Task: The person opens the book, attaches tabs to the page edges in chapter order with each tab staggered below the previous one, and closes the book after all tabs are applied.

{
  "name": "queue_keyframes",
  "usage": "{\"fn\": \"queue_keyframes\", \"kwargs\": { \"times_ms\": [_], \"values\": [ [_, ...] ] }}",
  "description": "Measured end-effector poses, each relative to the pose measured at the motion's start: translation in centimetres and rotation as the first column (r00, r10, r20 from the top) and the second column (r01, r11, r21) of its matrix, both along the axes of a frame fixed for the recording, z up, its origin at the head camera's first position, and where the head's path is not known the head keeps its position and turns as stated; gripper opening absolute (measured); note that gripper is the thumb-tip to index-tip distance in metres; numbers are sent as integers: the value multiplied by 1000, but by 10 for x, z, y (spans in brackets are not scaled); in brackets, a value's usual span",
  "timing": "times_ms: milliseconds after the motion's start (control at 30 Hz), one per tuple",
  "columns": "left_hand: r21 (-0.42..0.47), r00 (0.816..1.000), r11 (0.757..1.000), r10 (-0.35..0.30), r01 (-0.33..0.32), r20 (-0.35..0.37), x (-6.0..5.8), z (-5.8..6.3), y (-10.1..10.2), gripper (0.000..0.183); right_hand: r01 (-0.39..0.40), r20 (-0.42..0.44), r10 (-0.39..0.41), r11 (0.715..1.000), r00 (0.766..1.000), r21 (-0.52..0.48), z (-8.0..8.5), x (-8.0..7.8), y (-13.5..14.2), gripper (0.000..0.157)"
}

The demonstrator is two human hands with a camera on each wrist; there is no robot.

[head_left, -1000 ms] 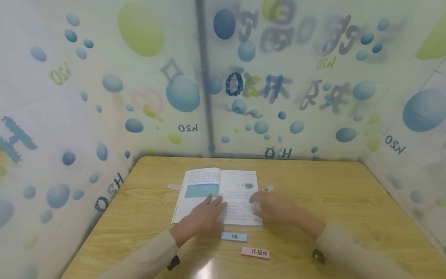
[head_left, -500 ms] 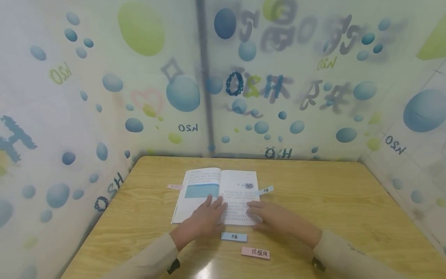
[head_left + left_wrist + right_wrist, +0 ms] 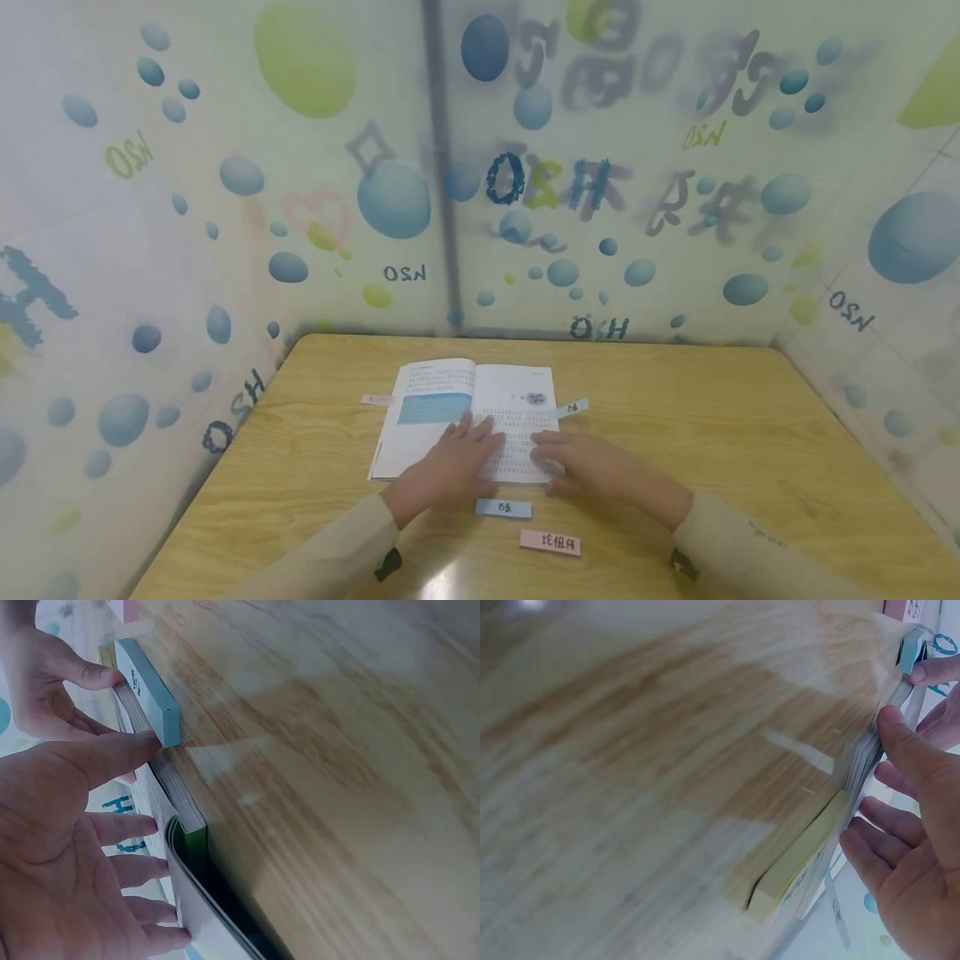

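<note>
An open book [image 3: 517, 383] with printed pages lies on the table. My left hand [image 3: 450, 467] rests on it near the spine, fingers extended; in the left wrist view its thumb is close to the end of a blue label block [image 3: 146, 690]. The right hand [image 3: 592, 467] lies at the lower right of the right page, its fingers on the paper, loosely bent. In the right wrist view its thumb is at the book's bottom edge. A blue paper strip [image 3: 573, 408] sticks out past the right page, and a pink strip [image 3: 375, 400] past the left one.
A pink label block [image 3: 551, 542] with dark writing lies in front of the book on the wooden table [image 3: 712, 400]. The right wrist view shows a yellow block [image 3: 795, 859] beside the book's edge. A patterned wall [image 3: 645, 225] stands behind the table.
My right hand has come away from the blue strip and moved slightly left and down, uncovering it. The left hand has slid a little right across the book.
</note>
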State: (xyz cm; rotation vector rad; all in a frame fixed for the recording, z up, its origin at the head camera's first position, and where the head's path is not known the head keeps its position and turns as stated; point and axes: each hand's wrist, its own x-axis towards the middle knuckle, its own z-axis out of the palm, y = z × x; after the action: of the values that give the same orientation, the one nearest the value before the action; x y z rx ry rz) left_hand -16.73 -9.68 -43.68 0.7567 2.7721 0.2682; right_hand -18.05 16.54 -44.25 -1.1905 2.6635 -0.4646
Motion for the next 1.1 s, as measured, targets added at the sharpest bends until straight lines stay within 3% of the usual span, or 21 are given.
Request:
{"fn": "queue_keyframes", "kwargs": {
  "times_ms": [567,833,1000,1100],
  "values": [
    [1,1000,1000,24,-24,9,-5,5,11,78,-33,38,32,999,999,18,6,-13,-5,31],
    [36,999,999,37,-37,5,-5,3,15,73,-59,-40,58,998,998,-19,12,-19,-15,21],
    [36,999,999,7,-5,-51,-6,2,16,54,-56,-157,40,994,987,-95,20,-19,-24,14],
    [41,997,999,-5,8,-78,-7,2,16,45,-71,-185,47,989,982,-130,23,-21,-25,17]
  ]
}}
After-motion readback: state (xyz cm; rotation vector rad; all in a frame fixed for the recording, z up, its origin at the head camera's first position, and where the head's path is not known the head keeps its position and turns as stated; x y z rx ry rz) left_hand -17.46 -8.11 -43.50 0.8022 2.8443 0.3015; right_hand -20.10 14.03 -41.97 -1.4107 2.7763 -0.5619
